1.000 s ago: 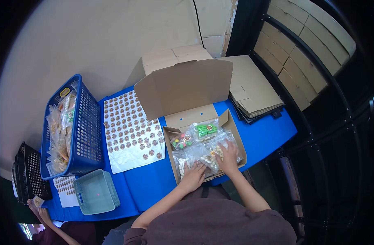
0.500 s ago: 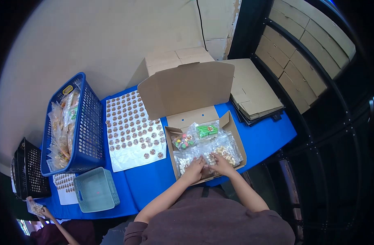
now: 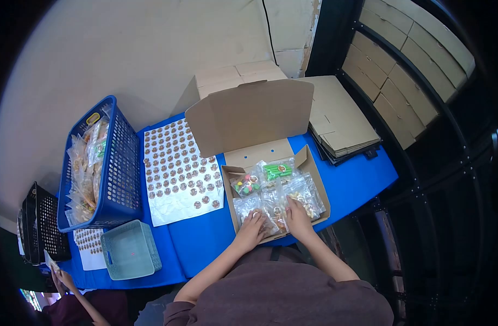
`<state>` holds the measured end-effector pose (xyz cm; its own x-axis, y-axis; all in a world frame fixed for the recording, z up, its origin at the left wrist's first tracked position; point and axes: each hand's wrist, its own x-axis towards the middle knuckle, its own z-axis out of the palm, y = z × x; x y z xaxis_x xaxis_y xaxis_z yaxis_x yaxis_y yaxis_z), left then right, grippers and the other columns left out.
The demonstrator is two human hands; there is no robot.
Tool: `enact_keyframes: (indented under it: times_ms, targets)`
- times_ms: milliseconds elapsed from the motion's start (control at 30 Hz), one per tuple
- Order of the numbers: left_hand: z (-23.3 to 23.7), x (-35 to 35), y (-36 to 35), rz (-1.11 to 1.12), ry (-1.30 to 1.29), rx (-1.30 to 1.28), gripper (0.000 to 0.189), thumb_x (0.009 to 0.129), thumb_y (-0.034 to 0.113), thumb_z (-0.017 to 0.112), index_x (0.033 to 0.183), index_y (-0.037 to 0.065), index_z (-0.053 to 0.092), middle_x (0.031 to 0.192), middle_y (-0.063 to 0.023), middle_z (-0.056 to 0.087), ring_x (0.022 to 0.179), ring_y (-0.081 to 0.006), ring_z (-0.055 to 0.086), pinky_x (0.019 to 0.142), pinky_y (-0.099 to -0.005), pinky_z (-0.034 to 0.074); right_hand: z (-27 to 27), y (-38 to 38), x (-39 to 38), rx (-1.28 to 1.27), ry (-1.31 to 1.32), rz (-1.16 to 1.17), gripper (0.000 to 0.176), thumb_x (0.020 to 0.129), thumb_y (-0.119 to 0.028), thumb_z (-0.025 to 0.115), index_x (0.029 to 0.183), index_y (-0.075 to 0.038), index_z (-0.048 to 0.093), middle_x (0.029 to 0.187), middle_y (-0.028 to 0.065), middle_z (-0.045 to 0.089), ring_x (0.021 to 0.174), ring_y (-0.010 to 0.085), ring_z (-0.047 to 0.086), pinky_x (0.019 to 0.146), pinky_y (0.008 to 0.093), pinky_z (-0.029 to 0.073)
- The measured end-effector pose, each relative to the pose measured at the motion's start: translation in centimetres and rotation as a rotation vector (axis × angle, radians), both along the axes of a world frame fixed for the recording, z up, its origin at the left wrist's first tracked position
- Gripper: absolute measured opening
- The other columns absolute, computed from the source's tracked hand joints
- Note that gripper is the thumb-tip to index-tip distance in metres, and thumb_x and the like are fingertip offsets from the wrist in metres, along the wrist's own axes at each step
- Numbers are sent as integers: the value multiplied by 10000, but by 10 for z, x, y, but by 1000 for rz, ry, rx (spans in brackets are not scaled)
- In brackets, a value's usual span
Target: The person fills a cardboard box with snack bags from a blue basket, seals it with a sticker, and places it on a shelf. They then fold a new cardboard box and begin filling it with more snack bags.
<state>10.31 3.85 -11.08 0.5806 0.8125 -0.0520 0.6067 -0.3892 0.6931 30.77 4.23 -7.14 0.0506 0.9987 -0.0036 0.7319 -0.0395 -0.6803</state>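
An open cardboard box [image 3: 325, 204] in front of me holds several clear plastic bags. At its back left lies a bag of colourful sweets [image 3: 246, 185]; beside it is a bag of green sticks [image 3: 277, 171]. My left hand [image 3: 251, 230] rests with fingers spread over a bag of white pieces [image 3: 245, 205] at the front left. On the right, my right hand [image 3: 298, 218] grips the edge of a clear plastic bag [image 3: 282, 194]. A bag of pale pieces [image 3: 311, 202] lies beside that hand. The fingers partly hide the front bags.
Left of the box lie a sticker sheet [image 3: 173, 209], a blue basket [image 3: 126, 174] of filled bags and a green tray [image 3: 151, 252]. Flattened cardboard [image 3: 344, 117] is stacked behind right. Another person's hands [image 3: 63, 279] work at far left beside a black basket [image 3: 53, 231].
My hands have moved apart: the left shifted left and lower, the right slightly lower. More of the front middle bag shows. At far left, the other person's hands and bag have turned.
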Motion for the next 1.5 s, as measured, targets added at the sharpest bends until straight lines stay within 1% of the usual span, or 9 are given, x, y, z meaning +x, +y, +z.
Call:
enact_keyframes:
  times_ms: [300, 500, 667, 733, 800, 933, 1167, 1367, 1500]
  targets:
    - [-3, -5, 2, 57, -29, -127, 791, 750, 71, 682, 1406, -36, 254, 1462, -243, 261, 1371, -423, 209, 1124, -447, 232, -12, -10, -12, -238, -79, 427, 431, 943, -349, 480, 1313, -132, 524, 1394, 182, 428, 1265, 419, 382, 1076, 453, 279]
    - [-22, -7, 1, 25, -132, -125, 846, 789, 29, 632, 1462, 8, 120, 1484, -284, 156, 1380, -429, 180, 1126, -457, 217, -16, -6, 1, -524, -19, 509, 376, 938, -340, 483, 1221, -126, 605, 1367, 185, 459, 1198, 388, 477, 1013, 422, 375]
    - [-10, -6, -1, 27, -102, -154, 725, 828, 31, 572, 1464, 121, 236, 1509, -254, 115, 1384, -450, 144, 1120, -494, 204, 2, -5, 7, -454, 148, 418, 351, 904, -274, 546, 1199, -95, 607, 1327, 211, 487, 1154, 375, 519, 970, 421, 412]
    - [0, -4, -2, -47, 244, -48, 564, 913, 104, 503, 1440, 202, 328, 1536, -200, 72, 1396, -445, 97, 1124, -506, 171, 2, 0, 12, -345, 232, 339, 343, 885, -239, 579, 1182, -70, 613, 1309, 218, 501, 1141, 374, 527, 967, 425, 413]
    - [-4, -4, -3, -51, 262, -23, 514, 925, 126, 484, 1419, 209, 368, 1538, -191, 76, 1400, -440, 91, 1122, -522, 161, -7, 7, 26, 4, 49, 97, 388, 833, -190, 647, 1178, -21, 592, 1259, 232, 520, 1133, 376, 520, 980, 422, 398]
    - [-8, -5, -3, -45, 253, -10, 439, 952, 191, 445, 1390, 210, 416, 1541, -175, 89, 1407, -425, 72, 1124, -534, 138, -8, 15, 42, -49, -254, -148, 556, 771, -215, 715, 1260, -34, 521, 1265, 233, 466, 1188, 375, 440, 1010, 435, 356]
    - [-3, -2, -4, -5, 255, -28, 415, 976, 305, 389, 1374, 193, 434, 1535, -170, 124, 1411, -410, 72, 1127, -531, 129, -30, 18, 38, -62, -308, -105, 578, 715, -133, 752, 1244, -51, 534, 1247, 180, 487, 1173, 341, 461, 970, 442, 382]
    - [-6, -3, -5, 12, 220, -15, 412, 967, 303, 414, 1363, 195, 447, 1527, -159, 162, 1409, -404, 96, 1125, -535, 133, -45, 30, 53, 161, 113, -233, 528, 692, -66, 755, 1191, -47, 583, 1113, 169, 574, 980, 308, 576, 846, 365, 471]
    - [-4, -2, -7, 29, 192, 3, 411, 924, 250, 479, 1326, 168, 487, 1516, -176, 191, 1397, -411, 143, 1120, -528, 160, -48, 19, 57, -183, 347, -27, 551, 696, -173, 791, 1194, -43, 594, 1071, 160, 616, 922, 259, 605, 785, 332, 493]
